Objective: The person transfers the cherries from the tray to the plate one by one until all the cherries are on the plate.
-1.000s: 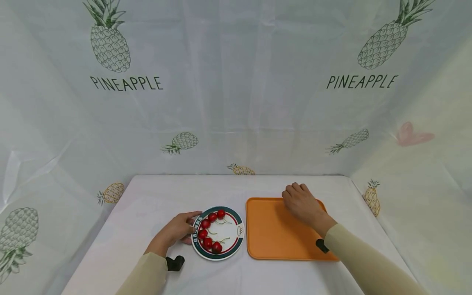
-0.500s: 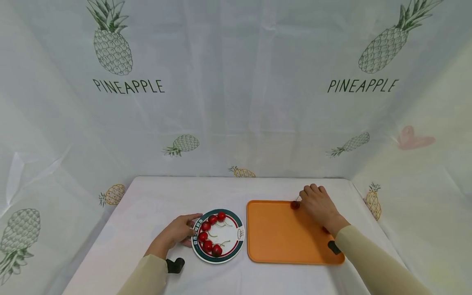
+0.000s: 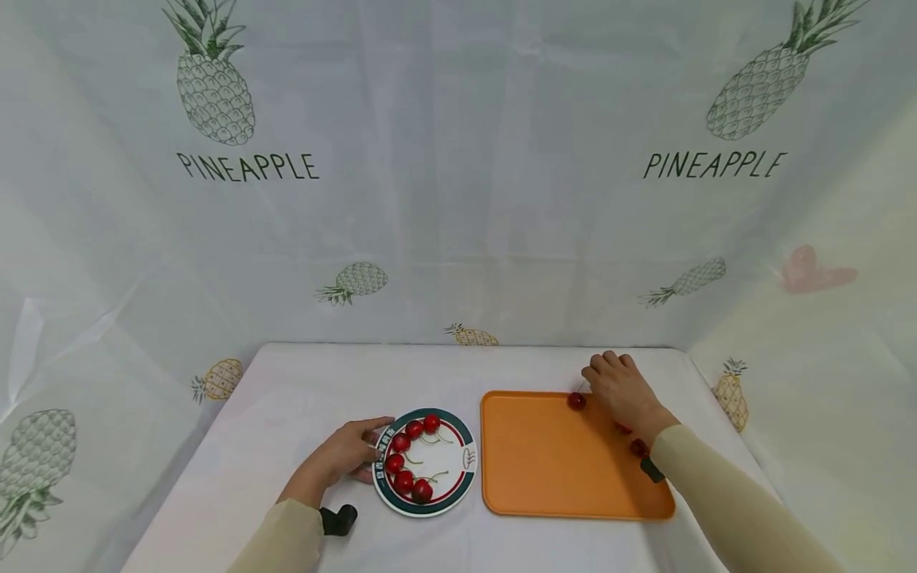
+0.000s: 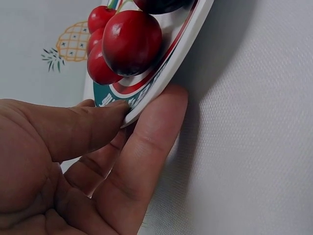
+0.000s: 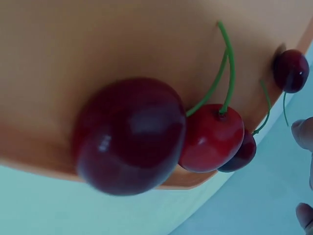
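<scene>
My left hand (image 3: pixel 347 452) pinches the left rim of a white plate (image 3: pixel 447 454) with a green and red border. In the left wrist view the thumb lies on the rim, a finger beneath it. Several red cherries (image 3: pixel 395 463) with green stems form an arc on the plate's left side. My right hand (image 3: pixel 625 391) hovers over the orange tray's (image 3: pixel 537 461) far right corner. Close to its fingertips (image 5: pixel 304 134) a dark cherry (image 5: pixel 290 71) rests at the tray's edge; the fingertips are apart and just off its stem. More cherries (image 5: pixel 131 136) line the tray's right side, partly hidden from the head view.
Plate and tray lie side by side with a narrow gap on a white-covered table (image 3: pixel 322 374). A pale curtain (image 3: pixel 458 199) printed with pineapples hangs behind the table and along both sides. A black wrist strap piece (image 3: pixel 338 520) shows by the left sleeve.
My right hand has moved right and lifted slightly off a cherry that now sits at the tray's far edge. The left hand stays on the plate.
</scene>
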`<act>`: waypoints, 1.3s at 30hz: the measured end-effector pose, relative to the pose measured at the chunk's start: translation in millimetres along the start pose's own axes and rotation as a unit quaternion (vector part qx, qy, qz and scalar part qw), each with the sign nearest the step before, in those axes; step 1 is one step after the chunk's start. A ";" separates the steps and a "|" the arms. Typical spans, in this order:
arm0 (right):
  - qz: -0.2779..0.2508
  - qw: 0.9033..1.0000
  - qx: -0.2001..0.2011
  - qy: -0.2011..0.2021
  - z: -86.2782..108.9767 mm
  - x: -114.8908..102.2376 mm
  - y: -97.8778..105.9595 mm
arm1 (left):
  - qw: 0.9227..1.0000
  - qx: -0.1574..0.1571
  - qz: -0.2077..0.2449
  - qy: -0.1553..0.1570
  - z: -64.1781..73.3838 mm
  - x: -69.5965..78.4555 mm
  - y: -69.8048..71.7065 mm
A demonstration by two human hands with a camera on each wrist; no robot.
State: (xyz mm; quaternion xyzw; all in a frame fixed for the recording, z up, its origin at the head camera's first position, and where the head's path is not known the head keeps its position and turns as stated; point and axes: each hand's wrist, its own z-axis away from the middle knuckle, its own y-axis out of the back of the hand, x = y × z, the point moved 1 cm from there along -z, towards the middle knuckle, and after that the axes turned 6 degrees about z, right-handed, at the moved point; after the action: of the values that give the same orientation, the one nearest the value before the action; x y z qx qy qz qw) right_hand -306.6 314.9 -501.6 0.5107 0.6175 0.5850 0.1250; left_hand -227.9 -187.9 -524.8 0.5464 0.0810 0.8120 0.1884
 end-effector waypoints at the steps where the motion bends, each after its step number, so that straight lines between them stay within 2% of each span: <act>1: -0.003 1.000 0.000 0.003 -0.9 0.3 -0.5 | 1.000 -0.002 0.002 0.000 0.3 0.0 -0.2; 13: 0.019 0.999 -0.015 0.036 -7.9 0.2 -9.2 | 1.000 -0.013 0.015 -0.003 1.3 1.0 -3.1; 22: 0.048 0.997 -0.024 0.050 -10.5 0.5 -13.7 | 1.000 -0.007 0.009 0.000 0.2 -0.3 -3.6; 30: 0.051 0.997 -0.016 0.061 -7.6 2.3 -20.7 | 1.000 -0.007 0.014 -0.002 0.1 -1.7 -2.8; 39: 0.031 0.996 0.022 0.081 -9.6 3.1 -17.1 | 1.000 -0.002 0.009 -0.003 -0.5 -4.1 1.8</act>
State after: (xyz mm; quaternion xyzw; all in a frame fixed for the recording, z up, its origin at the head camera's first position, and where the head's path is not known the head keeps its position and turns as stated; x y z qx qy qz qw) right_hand -323.5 315.1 -512.0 0.4832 0.6220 0.6145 0.0449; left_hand -227.4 -191.1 -527.9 0.5491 0.0736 0.8123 0.1823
